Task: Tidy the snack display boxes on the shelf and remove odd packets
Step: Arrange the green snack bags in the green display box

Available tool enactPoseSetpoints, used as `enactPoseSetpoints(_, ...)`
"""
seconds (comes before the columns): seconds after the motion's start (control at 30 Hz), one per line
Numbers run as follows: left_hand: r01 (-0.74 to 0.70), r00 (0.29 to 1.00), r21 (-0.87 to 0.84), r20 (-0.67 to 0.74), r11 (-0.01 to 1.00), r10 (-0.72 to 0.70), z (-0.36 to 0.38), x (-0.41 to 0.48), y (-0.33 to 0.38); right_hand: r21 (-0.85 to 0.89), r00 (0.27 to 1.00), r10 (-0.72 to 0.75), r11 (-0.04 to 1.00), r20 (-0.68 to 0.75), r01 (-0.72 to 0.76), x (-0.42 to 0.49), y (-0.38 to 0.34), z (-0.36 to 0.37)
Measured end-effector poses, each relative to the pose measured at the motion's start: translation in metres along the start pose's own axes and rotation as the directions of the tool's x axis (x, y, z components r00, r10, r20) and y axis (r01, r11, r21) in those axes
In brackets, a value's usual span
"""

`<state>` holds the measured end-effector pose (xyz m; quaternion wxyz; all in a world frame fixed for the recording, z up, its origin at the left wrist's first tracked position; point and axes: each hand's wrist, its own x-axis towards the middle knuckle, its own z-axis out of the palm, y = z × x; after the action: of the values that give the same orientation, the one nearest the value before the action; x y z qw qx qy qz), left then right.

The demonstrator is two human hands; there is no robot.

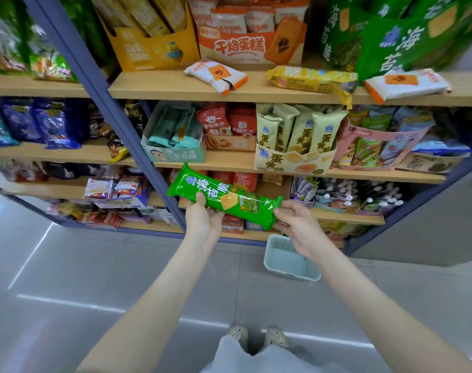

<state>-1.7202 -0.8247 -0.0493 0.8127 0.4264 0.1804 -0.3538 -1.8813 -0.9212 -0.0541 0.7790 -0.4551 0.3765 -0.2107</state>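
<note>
The left hand's (203, 220) fingers hide under the green packet (224, 196), thumb clamped on top; the right hand (292, 224) pinches its end. Held before the shelves (175, 87), it reads 海苔脆; the cream box (280, 162) behind reads 蛋黄脆.

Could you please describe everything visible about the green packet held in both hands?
The green packet is a long, glossy plastic wrapper with crimped seals at both ends, printed with large white characters, a small blue logo and a yellow cracker on dark seaweed. It looks sealed and full. It is held in the air before the shelves, front to the camera, sloping down to the right. The left hand grips its lower edge, thumb on the front; the right hand pinches its right end.
</note>
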Motion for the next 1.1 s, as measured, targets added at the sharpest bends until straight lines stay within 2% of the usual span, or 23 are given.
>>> enactPoseSetpoints(0.1,0.001,0.999,-0.003,-0.037,1.000,-0.001,-0.009,0.001,0.006,-0.075,0.997,0.033,0.996,-0.071,-0.038,-0.003,0.005,0.010)
enactPoseSetpoints(0.27,0.048,0.996,-0.019,-0.070,0.999,-0.049,-0.016,0.004,0.013,-0.155,0.995,-0.054,0.987,-0.088,0.040,-0.009,0.002,0.018)
enactPoseSetpoints(0.33,0.026,0.996,-0.009,-0.089,1.000,-0.027,-0.015,0.005,0.015,-0.160,0.998,-0.057,0.986,-0.034,0.051,-0.010,0.002,0.020)
enactPoseSetpoints(0.47,-0.001,0.996,-0.008,-0.093,1.000,0.000,-0.007,0.006,0.018,-0.364,0.992,-0.010,0.930,0.124,0.055,-0.015,0.005,0.028)
enactPoseSetpoints(0.57,0.003,0.996,-0.003,-0.089,1.000,-0.003,-0.003,0.004,0.019,-0.288,0.993,-0.063,0.953,0.101,0.089,-0.014,0.006,0.027)
enactPoseSetpoints(0.67,0.005,0.996,-0.007,-0.091,1.000,-0.006,-0.003,0.005,0.020,-0.200,0.986,-0.056,0.976,0.154,0.087,-0.016,0.002,0.024)
enactPoseSetpoints(0.8,0.003,0.998,0.002,-0.059,1.000,-0.002,-0.003,0.003,0.017,-0.149,0.989,-0.059,0.986,0.135,0.079,-0.012,-0.001,0.022)
enactPoseSetpoints(0.93,0.013,0.998,-0.005,-0.069,1.000,-0.013,-0.003,0.010,0.017,-0.189,0.984,-0.041,0.979,0.172,0.074,-0.010,-0.002,0.018)
enactPoseSetpoints(1.1,0.067,0.998,-0.014,0.004,0.998,-0.067,-0.003,0.018,0.022,-0.388,0.978,-0.029,0.915,0.206,0.109,-0.008,0.001,0.008)
